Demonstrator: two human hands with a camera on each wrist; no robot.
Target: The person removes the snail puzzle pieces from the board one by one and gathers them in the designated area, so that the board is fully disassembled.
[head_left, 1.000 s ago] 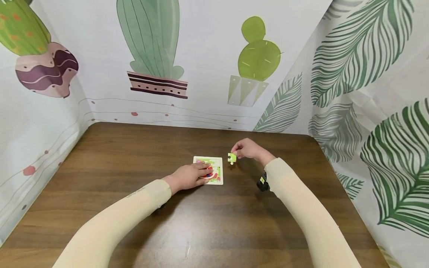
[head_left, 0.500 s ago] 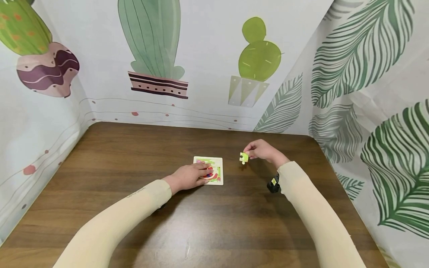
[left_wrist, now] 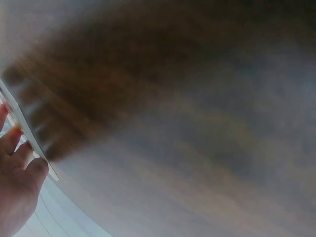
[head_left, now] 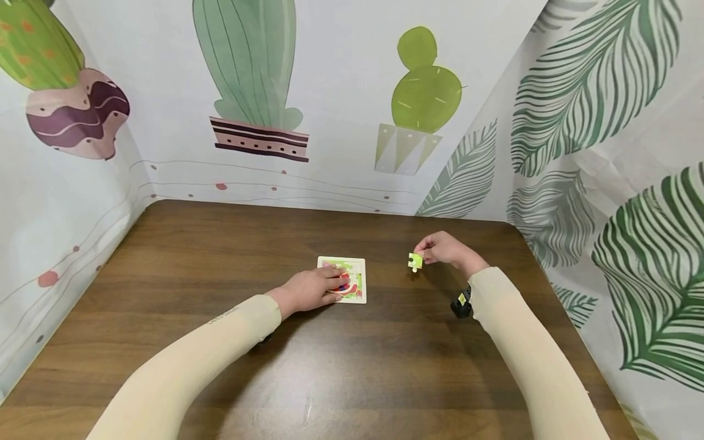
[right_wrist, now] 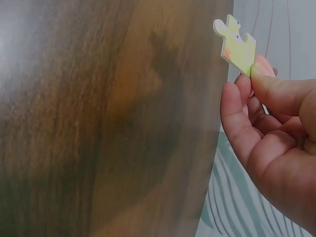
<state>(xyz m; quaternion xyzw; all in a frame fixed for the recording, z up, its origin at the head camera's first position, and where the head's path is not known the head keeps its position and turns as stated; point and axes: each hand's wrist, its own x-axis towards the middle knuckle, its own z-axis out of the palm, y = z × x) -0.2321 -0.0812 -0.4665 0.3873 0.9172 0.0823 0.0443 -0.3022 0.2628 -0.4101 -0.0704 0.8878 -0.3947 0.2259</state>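
Note:
A small square jigsaw puzzle (head_left: 356, 293) with a pale frame and a green, red and blue picture lies on the table. My left hand (head_left: 309, 289) rests flat on it, fingers extended across its left part and hiding some of the picture. To the right, my right hand (head_left: 447, 250) pinches a yellow-green puzzle piece (head_left: 415, 262) between thumb and fingertips, raised over the table. The right wrist view shows this piece (right_wrist: 238, 49) held by one corner, with its knob and notches uncovered. In the left wrist view, the fingers lie over the puzzle's pale edge (left_wrist: 25, 126).
The brown wood-grain table (head_left: 341, 373) extends around both hands. Behind it and at the sides hangs a white cloth (head_left: 341, 153) printed with cacti and leaves. A black wrist camera (head_left: 461, 305) sits under the right sleeve.
My right hand has moved right, away from the puzzle, with the piece still pinched. The left hand has stayed in place on the puzzle.

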